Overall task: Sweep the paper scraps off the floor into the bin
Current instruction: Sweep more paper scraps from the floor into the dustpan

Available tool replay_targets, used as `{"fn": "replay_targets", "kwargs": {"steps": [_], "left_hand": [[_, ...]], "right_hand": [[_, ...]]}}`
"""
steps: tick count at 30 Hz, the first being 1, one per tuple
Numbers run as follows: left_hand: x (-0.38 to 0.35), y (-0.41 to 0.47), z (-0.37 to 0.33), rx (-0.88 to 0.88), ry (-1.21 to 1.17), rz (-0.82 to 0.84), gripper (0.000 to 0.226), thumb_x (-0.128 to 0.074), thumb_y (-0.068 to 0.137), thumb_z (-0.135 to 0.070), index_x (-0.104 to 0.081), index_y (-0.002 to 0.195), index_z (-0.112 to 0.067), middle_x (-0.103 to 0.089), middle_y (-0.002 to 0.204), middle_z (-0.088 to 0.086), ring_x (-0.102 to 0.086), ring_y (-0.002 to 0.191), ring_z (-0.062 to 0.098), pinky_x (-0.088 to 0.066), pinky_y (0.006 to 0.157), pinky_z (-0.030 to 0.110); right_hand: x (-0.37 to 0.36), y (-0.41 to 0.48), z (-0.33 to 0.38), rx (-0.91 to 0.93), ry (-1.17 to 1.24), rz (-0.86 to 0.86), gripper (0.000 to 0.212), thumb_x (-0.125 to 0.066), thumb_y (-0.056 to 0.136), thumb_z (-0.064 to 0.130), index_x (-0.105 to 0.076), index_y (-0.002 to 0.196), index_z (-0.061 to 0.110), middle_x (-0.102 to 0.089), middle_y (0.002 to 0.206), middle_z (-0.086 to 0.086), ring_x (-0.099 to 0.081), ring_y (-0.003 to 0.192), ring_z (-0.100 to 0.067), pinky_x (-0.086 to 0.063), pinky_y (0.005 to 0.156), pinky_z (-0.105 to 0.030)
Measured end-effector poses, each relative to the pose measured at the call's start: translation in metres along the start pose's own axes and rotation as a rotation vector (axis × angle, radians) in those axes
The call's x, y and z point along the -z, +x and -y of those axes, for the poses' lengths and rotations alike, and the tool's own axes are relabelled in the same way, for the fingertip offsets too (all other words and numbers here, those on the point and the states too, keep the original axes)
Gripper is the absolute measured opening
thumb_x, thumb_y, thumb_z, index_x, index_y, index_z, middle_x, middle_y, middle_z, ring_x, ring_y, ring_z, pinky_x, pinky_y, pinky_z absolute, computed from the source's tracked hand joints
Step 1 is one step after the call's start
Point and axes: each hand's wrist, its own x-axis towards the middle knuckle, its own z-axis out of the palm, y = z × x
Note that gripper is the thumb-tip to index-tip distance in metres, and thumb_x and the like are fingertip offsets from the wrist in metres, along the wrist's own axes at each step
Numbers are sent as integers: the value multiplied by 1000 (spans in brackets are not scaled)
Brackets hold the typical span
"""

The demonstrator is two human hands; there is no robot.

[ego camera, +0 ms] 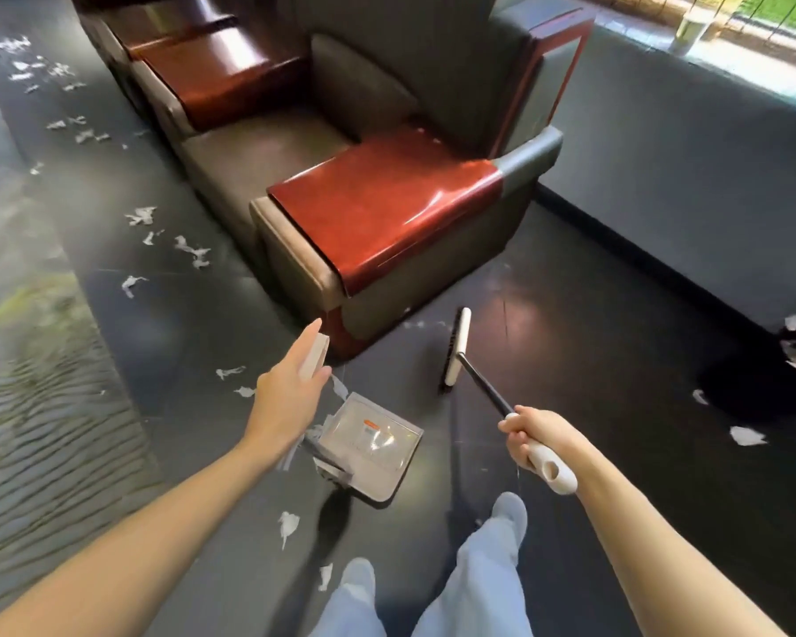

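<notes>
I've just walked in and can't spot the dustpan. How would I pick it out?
Find the armchair with glossy red armrests. Near its closest corner, below the left hand, is the dustpan. It is a flat grey tray with an orange label, unlike the white paper scraps around it.

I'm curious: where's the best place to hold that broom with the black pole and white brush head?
The thick white grip at the near end of the black-poled broom, taken from above and wrapped fully, as the right hand does. It is rounded, and farthest from the white brush head near the floor, likely giving good leverage.
</notes>
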Motion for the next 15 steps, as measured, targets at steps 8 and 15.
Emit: {"fn": "replay_targets", "kwargs": {"steps": [8,15], "left_hand": [[-62,47,-46,168,-35,-82,56,-51,94,-29,-27,131,-65,-65,114,-2,-57,91,37,-53,81,46],[-106,61,-84,242,0,-179,52,-49,97,-28,-32,139,-53,-66,100,0,-54,84,27,-47,72,34]], "right_hand": [[82,57,103,-76,-157,-16,18,-43,93,-8,-46,86,9,-38,59,-4,-36,31,-6,-32,34,-13],[151,73,164,-143,-212,-40,13,-43,94,-7,-45,91,5,-37,57,-5,-37,29,-6,-33,33,-12]]}}
